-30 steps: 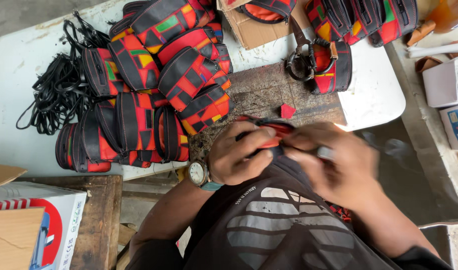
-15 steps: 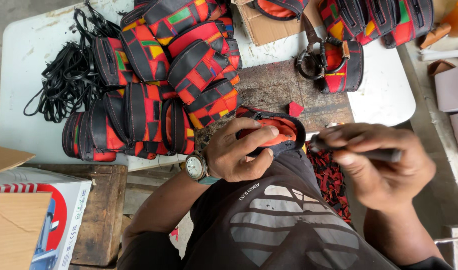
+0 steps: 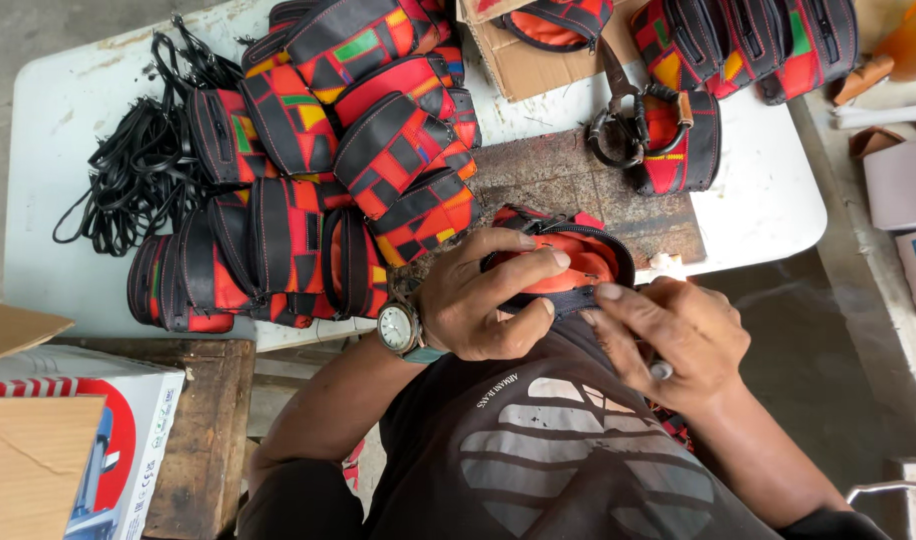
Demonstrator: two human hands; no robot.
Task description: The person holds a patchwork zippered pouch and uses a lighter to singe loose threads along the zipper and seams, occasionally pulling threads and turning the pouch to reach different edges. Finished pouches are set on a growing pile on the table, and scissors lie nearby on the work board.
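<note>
Head view, left hand (image 3: 478, 300) gripping open red-and-black patterned pouch (image 3: 568, 262), right hand (image 3: 678, 345) pinching its zipper edge

two hands (image 3: 483, 300), one wristwatch (image 3: 399, 328), one pair of scissors (image 3: 618, 105), one cord bundle (image 3: 138, 175).

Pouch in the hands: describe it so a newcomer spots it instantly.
Start at the white table and go to its near edge, just right of the big pile of pouches. The pouch sits between the left hand and right hand. Unlike its closed neighbours, it gapes open, showing an orange lining.
</note>
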